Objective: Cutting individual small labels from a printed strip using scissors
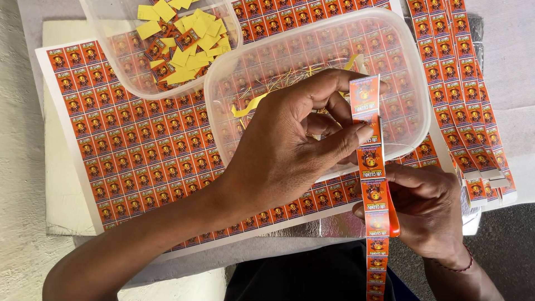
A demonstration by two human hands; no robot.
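A long strip of orange labels [371, 167] is pinched between the left hand [290, 145] fingers [356, 135] above and right hand [426, 209] fingers below, so a crooked tear could be caused by uneven pulling.

Bright, even daylight w/ soft shadows only. Mild glare on the clear plastic tub [409, 61]. Pic is sharp in the centre, slight stretching at the edges.
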